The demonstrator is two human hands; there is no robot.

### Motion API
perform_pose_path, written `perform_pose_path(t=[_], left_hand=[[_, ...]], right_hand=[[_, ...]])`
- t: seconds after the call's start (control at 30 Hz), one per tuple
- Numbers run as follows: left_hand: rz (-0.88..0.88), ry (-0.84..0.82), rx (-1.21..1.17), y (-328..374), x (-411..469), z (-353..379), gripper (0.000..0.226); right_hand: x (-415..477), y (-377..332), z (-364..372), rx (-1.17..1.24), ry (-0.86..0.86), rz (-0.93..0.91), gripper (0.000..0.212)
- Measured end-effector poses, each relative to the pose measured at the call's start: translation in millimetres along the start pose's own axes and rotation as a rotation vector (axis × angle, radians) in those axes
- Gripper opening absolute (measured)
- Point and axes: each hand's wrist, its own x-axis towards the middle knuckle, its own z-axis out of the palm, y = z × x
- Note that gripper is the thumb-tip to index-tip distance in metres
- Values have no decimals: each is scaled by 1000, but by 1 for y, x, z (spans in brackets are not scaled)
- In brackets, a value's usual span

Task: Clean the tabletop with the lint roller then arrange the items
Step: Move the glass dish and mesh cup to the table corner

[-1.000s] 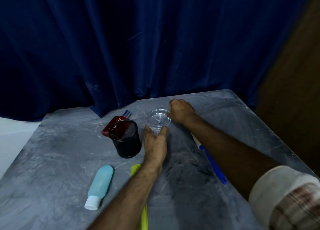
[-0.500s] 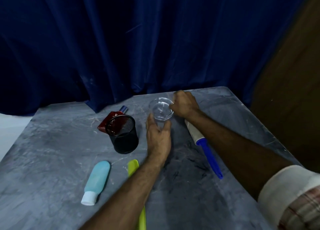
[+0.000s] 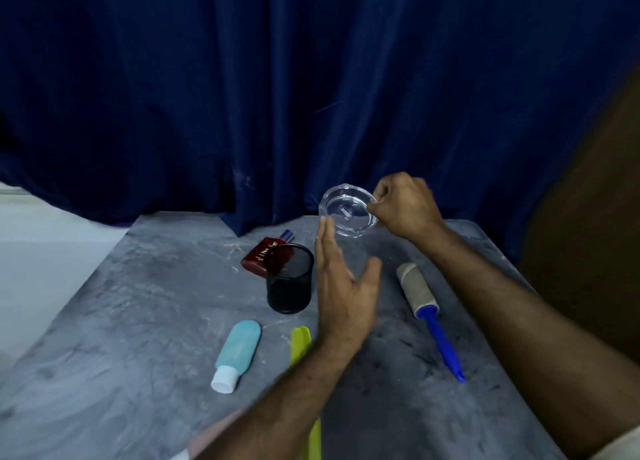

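Observation:
My right hand [image 3: 403, 205] grips the rim of a clear glass dish [image 3: 346, 210] and holds it tilted above the far part of the grey tabletop [image 3: 138, 321]. Just below the dish hovers my left hand [image 3: 341, 286], fingers spread, holding nothing. The lint roller [image 3: 429, 315], with a pale roll and a blue handle, lies flat on the table under my right forearm. A black mesh cup [image 3: 289, 279] stands upright left of my left hand. A dark red bottle [image 3: 259, 258] lies behind the cup.
A light blue bottle with a white cap [image 3: 237, 352] lies on its side near the front. A yellow-green flat tool [image 3: 304, 373] lies partly under my left forearm. A dark blue curtain [image 3: 311, 95] hangs behind the table. The table's right edge runs beside a brown wall.
The glass dish has risen off the table in my right hand and tilted. My left hand has let go of it and opened. The lint roller has come into full view.

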Motion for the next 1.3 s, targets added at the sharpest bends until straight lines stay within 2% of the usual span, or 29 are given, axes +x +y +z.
perform_pose_path(t=[0.4,0.6,0.73,0.9,1.03,1.3], left_hand=[[37,197,-28,7,4,-99,85],[30,351,38,-14,7,-166,61],[-2,447,40,-28,5,-219,58],[-46,514,187,-57,5,-278,32],[-105,515,280,-80,7,-308,29],[-202,403,409,-106,13,-333,29]], right_hand=[[-19,-108,29,59,-74,-63,9],[-35,-162,73,133,-107,-68,10],[-54,-193,112,229,-200,-17,11],[-74,-218,160,273,-387,49,24],[-85,-226,193,267,-444,72,21],[-93,-224,226,201,-528,68,17]])
